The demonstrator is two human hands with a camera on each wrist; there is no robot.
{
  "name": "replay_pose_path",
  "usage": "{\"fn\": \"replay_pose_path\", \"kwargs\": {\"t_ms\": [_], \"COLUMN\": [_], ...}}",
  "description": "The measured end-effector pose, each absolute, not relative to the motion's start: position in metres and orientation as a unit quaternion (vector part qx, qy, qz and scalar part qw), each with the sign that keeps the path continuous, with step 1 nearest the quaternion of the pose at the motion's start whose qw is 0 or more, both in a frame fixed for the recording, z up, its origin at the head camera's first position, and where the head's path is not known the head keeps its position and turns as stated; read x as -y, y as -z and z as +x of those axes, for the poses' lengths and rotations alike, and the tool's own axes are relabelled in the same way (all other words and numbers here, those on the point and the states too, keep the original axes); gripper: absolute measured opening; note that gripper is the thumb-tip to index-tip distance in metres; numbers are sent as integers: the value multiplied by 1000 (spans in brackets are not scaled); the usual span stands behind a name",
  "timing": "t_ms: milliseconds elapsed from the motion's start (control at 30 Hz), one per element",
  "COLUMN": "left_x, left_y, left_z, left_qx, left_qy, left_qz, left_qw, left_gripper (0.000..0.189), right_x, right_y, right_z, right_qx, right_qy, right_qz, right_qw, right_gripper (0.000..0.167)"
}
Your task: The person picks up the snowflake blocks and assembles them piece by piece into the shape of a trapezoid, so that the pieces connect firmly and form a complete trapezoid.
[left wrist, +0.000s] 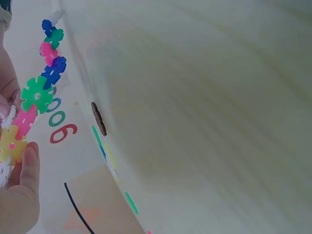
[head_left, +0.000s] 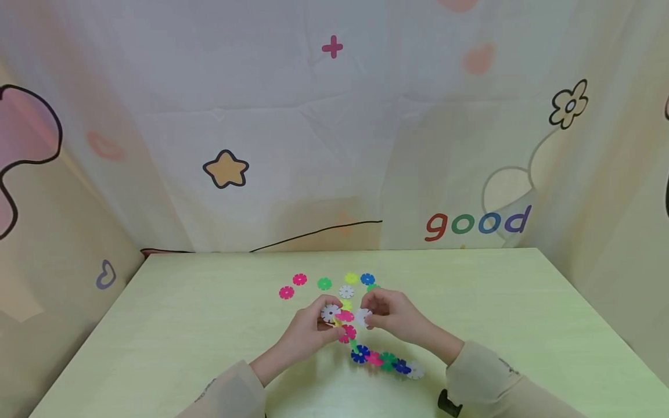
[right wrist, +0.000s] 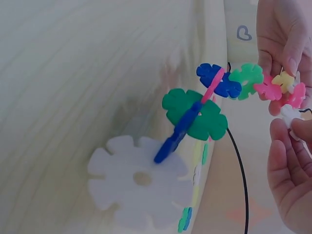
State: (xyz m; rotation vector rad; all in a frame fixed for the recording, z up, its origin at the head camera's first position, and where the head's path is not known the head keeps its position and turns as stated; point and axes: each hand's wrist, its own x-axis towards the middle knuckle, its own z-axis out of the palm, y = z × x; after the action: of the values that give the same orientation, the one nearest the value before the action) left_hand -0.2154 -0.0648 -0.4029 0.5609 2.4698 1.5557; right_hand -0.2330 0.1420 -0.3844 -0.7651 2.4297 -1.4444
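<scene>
A chain of notched plastic discs [head_left: 388, 361], slotted into one another in pink, blue, green, yellow and white, hangs above the table. My left hand [head_left: 309, 325] grips its upper end; in the left wrist view, a fingertip lies against a yellow disc [left wrist: 11, 145]. A white disc [head_left: 331, 313] shows at those fingers. Between thumb and fingers, my right hand [head_left: 395, 313] pinches another white disc [head_left: 363, 317], close beside a pink disc [head_left: 345, 315] of the chain. The chain's free end, a large white disc [right wrist: 141, 180], dangles toward my right wrist.
Behind my hands, several loose discs lie on the pale table [head_left: 209, 325], among them a pink disc [head_left: 299, 279], a green disc [head_left: 324, 284] and a blue disc [head_left: 367, 279]. A printed cloth [head_left: 313, 145] stands along the table's back edge and sides.
</scene>
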Motion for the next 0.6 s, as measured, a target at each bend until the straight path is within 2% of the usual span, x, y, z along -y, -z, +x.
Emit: {"fn": "replay_pose_path", "kwargs": {"t_ms": [600], "left_x": [61], "left_y": [401], "left_z": [-212], "left_qx": [-822], "left_qy": [-520], "left_qz": [215], "left_qw": [85], "left_gripper": [39], "right_x": [-139], "right_y": [387], "right_z": [-231], "right_qx": [-807], "right_qy": [527], "right_qz": [-252], "right_qw": [90], "right_gripper": [12]}}
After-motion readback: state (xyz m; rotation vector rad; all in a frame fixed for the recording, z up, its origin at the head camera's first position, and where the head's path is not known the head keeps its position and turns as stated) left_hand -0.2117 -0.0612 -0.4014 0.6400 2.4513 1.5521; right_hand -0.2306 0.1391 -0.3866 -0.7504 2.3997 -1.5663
